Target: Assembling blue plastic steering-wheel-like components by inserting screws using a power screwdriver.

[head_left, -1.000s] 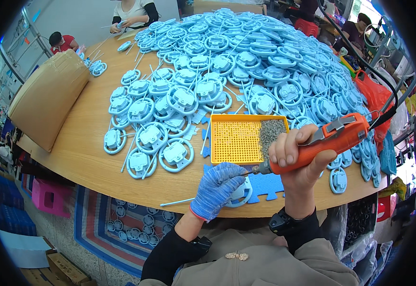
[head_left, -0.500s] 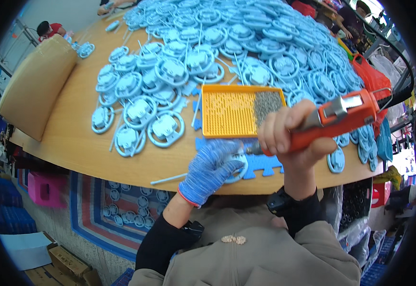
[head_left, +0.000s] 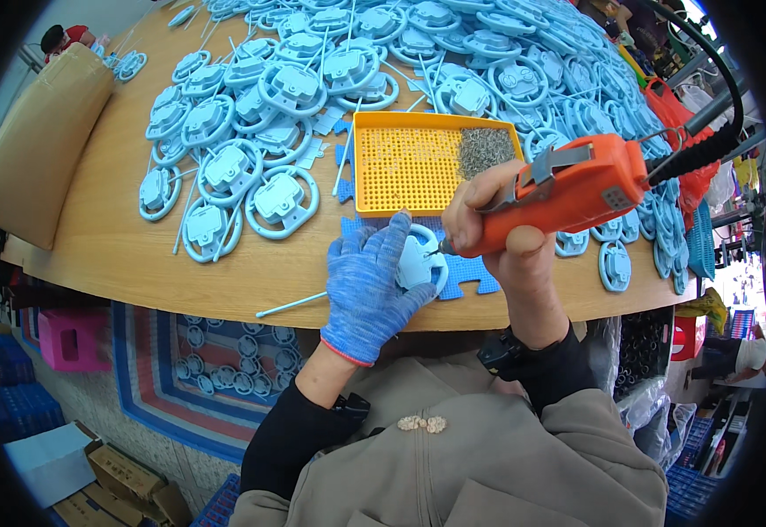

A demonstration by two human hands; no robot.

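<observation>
My left hand [head_left: 358,288], in a blue knit glove, steadies a light blue plastic wheel-shaped part [head_left: 416,262] at the table's front edge, fingers along its left side and thumb over its near edge. Under the part lies a blue foam mat [head_left: 464,279]. My bare right hand [head_left: 525,279] is wrapped around an orange-red electric screwdriver [head_left: 563,195] with a metal clip and black cord. Its tip meets the part's raised centre. Just beyond is a yellow tray [head_left: 359,176] with a grid of small holes and a heap of small screws [head_left: 487,151] at its right end.
Many more light blue wheel parts [head_left: 295,86] with thin sticks are piled across the table's far side [head_left: 119,237]. A thin blue stick [head_left: 291,305] lies left of my glove. A cardboard sheet [head_left: 45,145] stands at left. Past the front edge are a pink stool [head_left: 74,338] and a striped sack [head_left: 141,378].
The screwdriver tip has come down onto the part's centre. My left fingers have shifted to the part's left side, showing more of its face. The whole view has tilted downward slightly.
</observation>
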